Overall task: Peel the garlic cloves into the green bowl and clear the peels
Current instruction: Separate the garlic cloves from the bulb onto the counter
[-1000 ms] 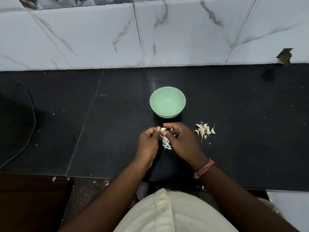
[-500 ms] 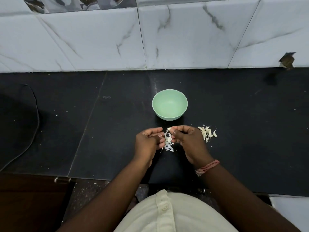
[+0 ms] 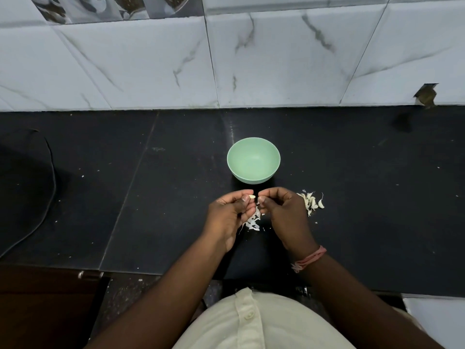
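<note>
- Pinching 1 garlic clove (image 3: pixel 252 196) between the thumb and fingertips of my left hand (image 3: pixel 230 217), I hold it just above the black counter (image 3: pixel 364 197), near side of the green bowl (image 3: pixel 253 163).
- My right hand (image 3: pixel 283 212) sits just right of the left, its fingers curled with thumb and forefinger pressed together at the tips; I cannot tell whether they hold a scrap of skin.
- Between and under my 2 hands lies a small scatter of white peels (image 3: pixel 253 221) on the counter.
- To the right of my right hand rests a little heap of garlic cloves (image 3: pixel 311 202), partly hidden by my knuckles.
- I see nothing inside the green bowl, which stands upright, far of my hands and apart from them.
- A pink thread band (image 3: pixel 308 259) circles my right wrist.
- Marbled white wall tiles (image 3: pixel 151 66) rise at the far edge of the counter.
</note>
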Action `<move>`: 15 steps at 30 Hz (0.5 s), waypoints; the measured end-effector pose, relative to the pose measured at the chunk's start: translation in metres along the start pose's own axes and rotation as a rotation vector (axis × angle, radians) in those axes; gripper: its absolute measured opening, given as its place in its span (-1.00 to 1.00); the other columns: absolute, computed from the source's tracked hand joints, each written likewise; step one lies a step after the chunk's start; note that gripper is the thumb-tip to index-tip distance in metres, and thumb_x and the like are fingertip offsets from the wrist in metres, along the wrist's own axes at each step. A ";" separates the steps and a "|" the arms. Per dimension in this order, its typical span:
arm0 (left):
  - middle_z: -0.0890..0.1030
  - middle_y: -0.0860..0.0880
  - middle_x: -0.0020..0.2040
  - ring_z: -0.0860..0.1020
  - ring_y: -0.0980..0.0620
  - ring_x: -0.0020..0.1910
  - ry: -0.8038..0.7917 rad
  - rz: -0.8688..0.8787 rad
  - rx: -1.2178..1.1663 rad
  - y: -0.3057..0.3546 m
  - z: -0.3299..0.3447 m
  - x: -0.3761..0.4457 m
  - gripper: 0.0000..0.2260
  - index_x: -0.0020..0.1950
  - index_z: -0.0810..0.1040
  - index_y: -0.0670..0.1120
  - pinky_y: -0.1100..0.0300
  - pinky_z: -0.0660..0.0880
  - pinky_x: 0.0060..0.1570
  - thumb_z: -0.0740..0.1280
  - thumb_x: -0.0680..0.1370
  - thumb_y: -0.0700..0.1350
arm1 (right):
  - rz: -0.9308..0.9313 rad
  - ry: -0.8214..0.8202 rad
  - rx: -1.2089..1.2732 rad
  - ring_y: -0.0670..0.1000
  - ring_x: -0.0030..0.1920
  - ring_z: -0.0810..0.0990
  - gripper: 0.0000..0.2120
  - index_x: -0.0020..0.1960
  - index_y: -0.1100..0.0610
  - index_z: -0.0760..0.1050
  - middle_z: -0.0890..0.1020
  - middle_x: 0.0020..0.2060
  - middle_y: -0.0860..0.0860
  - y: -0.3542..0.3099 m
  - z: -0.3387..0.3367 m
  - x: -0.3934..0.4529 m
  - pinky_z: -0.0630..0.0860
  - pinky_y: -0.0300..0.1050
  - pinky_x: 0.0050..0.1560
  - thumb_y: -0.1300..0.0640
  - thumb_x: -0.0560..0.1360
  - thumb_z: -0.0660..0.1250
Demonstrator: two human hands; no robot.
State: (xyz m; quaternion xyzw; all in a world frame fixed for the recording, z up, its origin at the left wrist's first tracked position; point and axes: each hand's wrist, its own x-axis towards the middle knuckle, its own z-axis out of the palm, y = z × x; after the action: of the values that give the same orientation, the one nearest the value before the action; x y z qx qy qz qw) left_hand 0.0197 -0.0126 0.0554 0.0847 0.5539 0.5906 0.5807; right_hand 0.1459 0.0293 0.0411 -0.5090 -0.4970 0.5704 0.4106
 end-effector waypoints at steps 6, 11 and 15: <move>0.69 -0.14 -0.22 0.69 0.01 -0.23 -0.017 0.010 -0.032 0.001 0.002 0.000 -0.86 -0.06 0.66 -0.25 0.27 0.62 -0.18 0.34 0.53 -0.42 | -0.099 -0.046 -0.078 -0.01 -0.06 0.71 -0.81 0.02 0.15 0.68 0.74 -0.10 0.02 0.004 0.002 -0.001 0.62 -0.16 0.00 0.32 0.44 0.51; 0.71 -0.22 -0.10 0.70 -0.06 -0.11 -0.042 0.067 0.048 0.005 0.001 -0.001 -0.86 -0.02 0.68 -0.26 0.21 0.64 -0.03 0.38 0.50 -0.42 | -0.033 -0.079 0.043 -0.04 -0.27 0.67 -0.90 -0.02 0.25 0.69 0.74 -0.23 0.11 -0.001 0.002 -0.002 0.58 -0.24 -0.20 0.34 0.47 0.48; 0.71 -0.25 -0.08 0.69 -0.08 -0.10 -0.051 0.200 0.206 0.007 0.001 -0.002 -0.84 -0.01 0.70 -0.25 0.16 0.63 0.02 0.39 0.49 -0.43 | 0.010 -0.094 0.104 0.03 -0.29 0.68 -0.94 -0.08 0.30 0.68 0.72 -0.26 0.20 -0.002 -0.002 0.004 0.59 -0.21 -0.22 0.38 0.47 0.45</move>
State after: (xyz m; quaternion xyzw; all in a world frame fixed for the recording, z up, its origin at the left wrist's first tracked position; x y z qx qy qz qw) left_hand 0.0168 -0.0118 0.0615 0.2137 0.5855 0.5833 0.5208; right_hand 0.1473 0.0337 0.0429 -0.4623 -0.4827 0.6207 0.4099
